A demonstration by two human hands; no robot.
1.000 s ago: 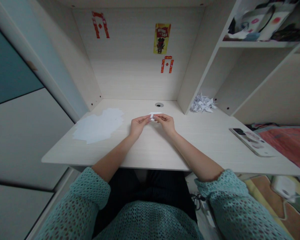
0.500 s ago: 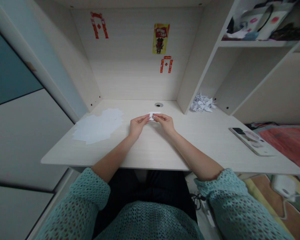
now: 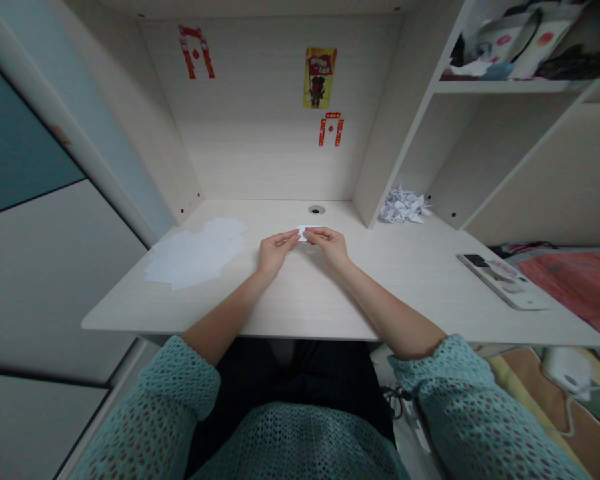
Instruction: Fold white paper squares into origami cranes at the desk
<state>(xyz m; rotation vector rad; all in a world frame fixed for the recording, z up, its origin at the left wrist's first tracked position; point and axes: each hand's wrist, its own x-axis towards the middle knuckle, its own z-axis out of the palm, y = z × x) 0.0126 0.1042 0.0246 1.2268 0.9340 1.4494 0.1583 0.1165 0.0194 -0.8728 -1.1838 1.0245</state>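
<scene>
Both my left hand (image 3: 276,253) and my right hand (image 3: 331,245) pinch a small folded piece of white paper (image 3: 303,233) between their fingertips, above the middle of the desk. Most of that piece is hidden by my fingers. To the left of my hands, several loose sheets of thin white paper (image 3: 195,253) lie overlapping flat on the desk. A heap of small folded white paper pieces (image 3: 404,205) sits at the back right, beside the shelf upright.
The pale wood-grain desk (image 3: 305,313) has a round cable grommet (image 3: 317,209) at the back. A smartphone in a printed case (image 3: 503,281) lies at the right. Red paper decorations and a poster mark the back panel. Shelves stand at upper right.
The whole view has shifted slightly as my head moved. My hands stay together on the small paper, and its shape between my fingers looks a little smaller.
</scene>
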